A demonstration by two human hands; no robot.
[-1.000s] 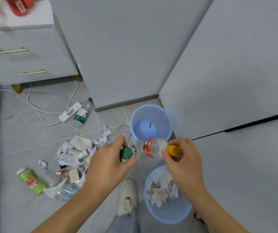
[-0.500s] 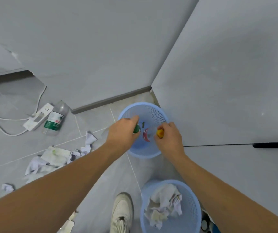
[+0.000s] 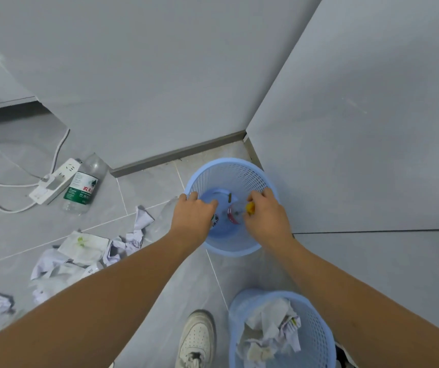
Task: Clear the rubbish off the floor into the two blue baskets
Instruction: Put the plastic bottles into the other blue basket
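Head view: both hands are reaching over the far blue basket (image 3: 255, 172) in the corner. The right hand (image 3: 267, 217) is pinching the yellow cap of a clear bottle with a red label (image 3: 233, 217), which is hanging inside that basket. The left hand (image 3: 193, 217) is curling round a second bottle (image 3: 214, 220), mostly hidden beneath it. The near blue basket (image 3: 319, 338) is holding crumpled paper (image 3: 271, 330). Lying on the tiled floor (image 3: 144, 192): a green-labelled bottle (image 3: 83, 185), more crumpled paper (image 3: 85, 251), a white power strip (image 3: 53, 181).
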